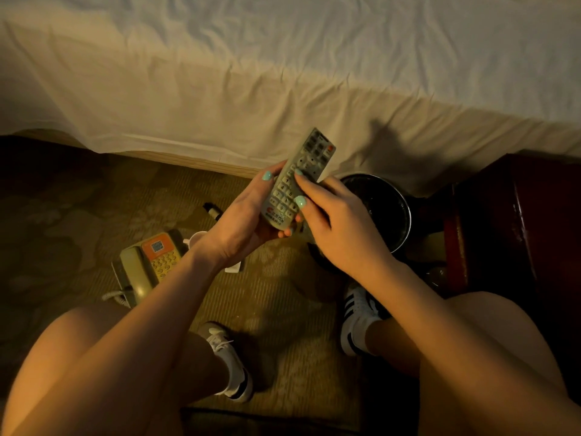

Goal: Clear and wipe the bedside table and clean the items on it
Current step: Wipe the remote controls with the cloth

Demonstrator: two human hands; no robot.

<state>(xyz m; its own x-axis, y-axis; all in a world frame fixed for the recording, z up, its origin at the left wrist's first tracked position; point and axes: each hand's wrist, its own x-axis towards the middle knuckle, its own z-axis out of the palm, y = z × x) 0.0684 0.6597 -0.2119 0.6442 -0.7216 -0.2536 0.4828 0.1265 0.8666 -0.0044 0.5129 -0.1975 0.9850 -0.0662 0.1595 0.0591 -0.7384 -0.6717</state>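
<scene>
A grey remote control with many buttons is held up over the carpet, tilted with its top toward the bed. My left hand grips its lower half from beneath, thumb along the left edge. My right hand lies over the keypad from the right, its thumb and one fingertip pressing on the buttons. A beige and orange desk telephone sits on the carpet at the left. The dark red bedside table stands at the right edge.
A black waste bin stands by the bed, under my right hand. A white cup and a small dark object lie on the patterned carpet near the phone. The bed's white sheet fills the far side. My feet are below.
</scene>
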